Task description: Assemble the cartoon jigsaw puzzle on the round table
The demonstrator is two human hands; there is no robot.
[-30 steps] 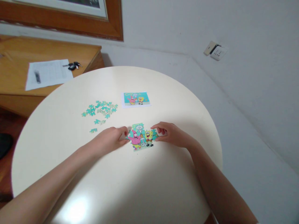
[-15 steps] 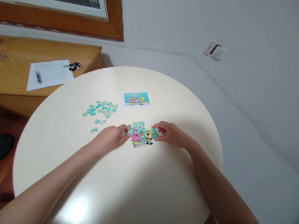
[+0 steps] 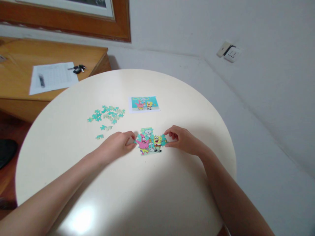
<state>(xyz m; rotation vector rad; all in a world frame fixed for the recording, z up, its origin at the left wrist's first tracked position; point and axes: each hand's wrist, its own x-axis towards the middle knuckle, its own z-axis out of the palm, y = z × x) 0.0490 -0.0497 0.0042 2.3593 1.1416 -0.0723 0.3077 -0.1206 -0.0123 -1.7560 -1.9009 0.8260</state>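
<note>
Left hand (image 3: 120, 143) and right hand (image 3: 181, 139) grip the partly joined puzzle's (image 3: 149, 144) sides; loose pieces (image 3: 97, 116) at left remain unjoined.

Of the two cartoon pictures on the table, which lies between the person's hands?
The partly assembled puzzle; its outline is jagged, while the straight-edged printed picture lies farther back.

Bare hands (image 3: 118, 143) (image 3: 185, 140), bare forearms (image 3: 73, 178) (image 3: 227, 190)
</note>
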